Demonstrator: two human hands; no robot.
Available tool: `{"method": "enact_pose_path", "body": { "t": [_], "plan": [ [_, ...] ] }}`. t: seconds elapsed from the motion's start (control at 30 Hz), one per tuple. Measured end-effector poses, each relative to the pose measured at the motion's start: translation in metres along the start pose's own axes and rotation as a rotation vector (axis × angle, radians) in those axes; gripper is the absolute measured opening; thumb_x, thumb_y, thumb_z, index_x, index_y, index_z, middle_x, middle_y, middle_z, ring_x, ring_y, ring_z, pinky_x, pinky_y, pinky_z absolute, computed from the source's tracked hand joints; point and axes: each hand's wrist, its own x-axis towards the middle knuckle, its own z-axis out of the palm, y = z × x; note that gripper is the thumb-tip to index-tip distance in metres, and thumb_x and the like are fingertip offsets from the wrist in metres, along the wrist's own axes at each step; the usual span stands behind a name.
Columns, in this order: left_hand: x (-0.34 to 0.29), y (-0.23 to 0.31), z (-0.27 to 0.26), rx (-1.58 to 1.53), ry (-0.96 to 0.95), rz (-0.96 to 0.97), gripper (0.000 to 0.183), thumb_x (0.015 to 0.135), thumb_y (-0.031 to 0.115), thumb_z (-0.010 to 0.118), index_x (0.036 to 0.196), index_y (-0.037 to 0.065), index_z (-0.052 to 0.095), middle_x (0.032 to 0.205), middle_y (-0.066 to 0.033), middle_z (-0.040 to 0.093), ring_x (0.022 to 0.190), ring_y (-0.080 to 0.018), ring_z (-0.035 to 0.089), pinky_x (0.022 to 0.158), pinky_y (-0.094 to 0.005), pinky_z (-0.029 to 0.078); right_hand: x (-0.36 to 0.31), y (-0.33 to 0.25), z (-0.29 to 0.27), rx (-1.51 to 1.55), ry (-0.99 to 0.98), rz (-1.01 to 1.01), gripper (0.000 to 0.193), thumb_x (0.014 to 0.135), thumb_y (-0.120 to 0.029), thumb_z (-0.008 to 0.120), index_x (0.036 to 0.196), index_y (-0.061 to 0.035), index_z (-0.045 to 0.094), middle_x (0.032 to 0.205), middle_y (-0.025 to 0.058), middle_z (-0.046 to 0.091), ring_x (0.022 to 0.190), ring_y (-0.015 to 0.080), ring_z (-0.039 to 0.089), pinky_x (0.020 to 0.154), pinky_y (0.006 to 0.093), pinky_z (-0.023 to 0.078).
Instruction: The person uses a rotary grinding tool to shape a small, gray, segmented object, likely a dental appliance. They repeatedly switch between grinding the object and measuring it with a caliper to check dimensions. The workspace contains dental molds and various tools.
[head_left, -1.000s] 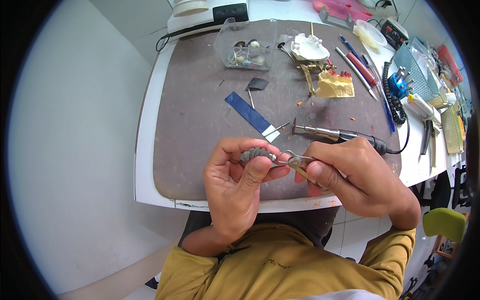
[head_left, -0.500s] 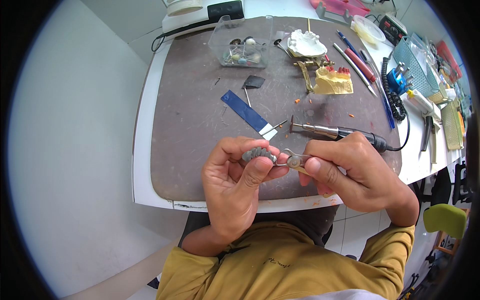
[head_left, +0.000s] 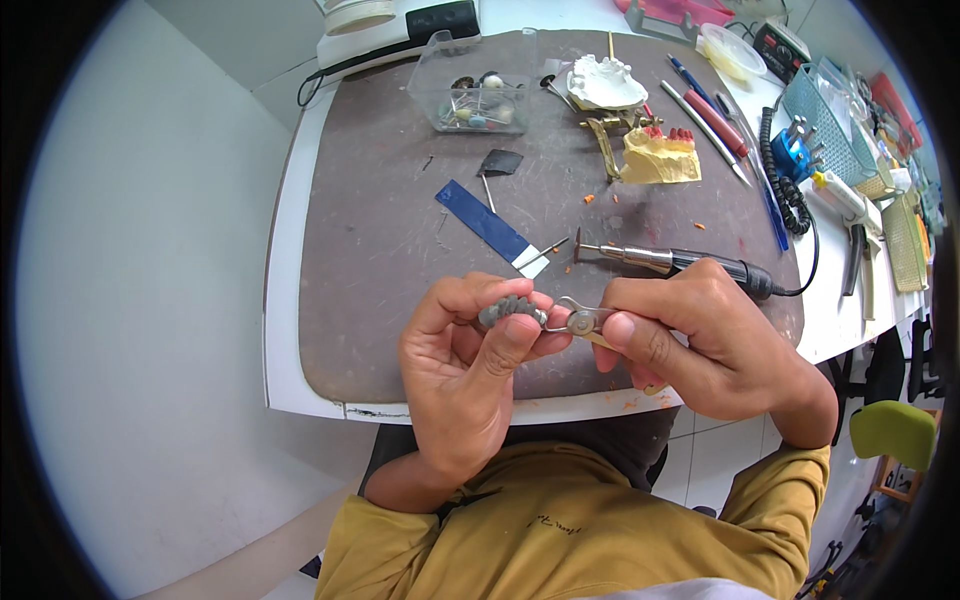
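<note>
My left hand pinches a grey metal dental bridge, a row of tooth shapes, between thumb and fingers above the front of the bench. From the right, my right hand is closed around a small metal thickness caliper with a round pivot. The caliper's curved jaws point at the right end of the bridge. One tip is at or very close to that end; whether it touches I cannot tell. My fingers hide much of the caliper's handles.
Beyond my hands lie a handpiece with a disc, a blue-and-white strip and a loose bur. Farther back are a clear box of burs, a white plaster cast and a yellow model with red teeth. Pens and knives lie right.
The view has shifted slightly, so the bench items appear a little up and left. Both hands keep the same grips, with the caliper still at the bridge's right end.
</note>
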Motion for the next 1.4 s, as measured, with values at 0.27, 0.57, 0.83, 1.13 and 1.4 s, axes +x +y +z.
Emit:
{"method": "enact_pose_path", "body": {
  "t": [0.27, 0.57, 0.83, 1.13, 1.4],
  "plan": [
    [0.0, 0.0, 0.001, 0.004, 0.004, 0.001, 0.019, 0.087, 0.002, 0.063, 0.104, -0.001, 0.057, 0.098, -0.0122, 0.061, 0.092, -0.0208, 0.065, 0.078, -0.0325, 0.06, -0.001, 0.005, 0.001, 0.018, 0.016, -0.008, 0.026, 0.095, -0.013, 0.047, 0.074, -0.0009, 0.056, 0.051, 0.0125, 0.05, 0.046, 0.028, 0.052, 0.048, 0.0356, 0.04],
    [0.0, 0.0, 0.001, 0.012, 0.001, 0.005, 0.018, 0.086, 0.002, 0.064, 0.103, -0.001, 0.056, 0.098, -0.0119, 0.061, 0.092, -0.0203, 0.065, 0.077, -0.0327, 0.06, 0.0, 0.009, 0.002, 0.005, 0.017, -0.05, 0.03, 0.096, -0.016, 0.045, 0.073, -0.001, 0.056, 0.052, 0.0105, 0.051, 0.046, 0.0245, 0.054, 0.046, 0.0332, 0.04],
    [0.0, 0.0, 0.002, 0.036, 0.003, 0.011, 0.019, 0.086, 0.001, 0.065, 0.102, 0.0, 0.057, 0.097, -0.012, 0.06, 0.091, -0.0199, 0.064, 0.077, -0.0328, 0.06, 0.0, 0.008, 0.002, 0.015, 0.023, -0.032, 0.03, 0.096, -0.016, 0.045, 0.073, -0.0007, 0.056, 0.052, 0.0105, 0.051, 0.046, 0.0241, 0.054, 0.046, 0.0329, 0.04],
    [0.0, 0.0, 0.004, 0.098, -0.013, 0.019, 0.018, 0.088, 0.007, 0.063, 0.103, 0.002, 0.055, 0.099, -0.0084, 0.059, 0.091, -0.0162, 0.064, 0.073, -0.0264, 0.06, 0.0, 0.01, 0.0, -0.018, 0.01, -0.045, 0.036, 0.099, -0.021, 0.042, 0.071, -0.0008, 0.056, 0.053, 0.005, 0.052, 0.047, 0.0148, 0.057, 0.045, 0.0273, 0.042],
    [-0.001, 0.0, 0.006, 0.097, 0.0, 0.012, 0.019, 0.088, 0.008, 0.063, 0.104, 0.002, 0.056, 0.095, -0.0077, 0.06, 0.091, -0.0162, 0.063, 0.071, -0.0255, 0.06, -0.001, 0.003, -0.001, 0.051, -0.003, 0.041, 0.029, 0.096, -0.015, 0.046, 0.074, -0.0003, 0.057, 0.05, 0.0108, 0.05, 0.044, 0.0221, 0.054, 0.045, 0.0327, 0.04]
  ]
}}
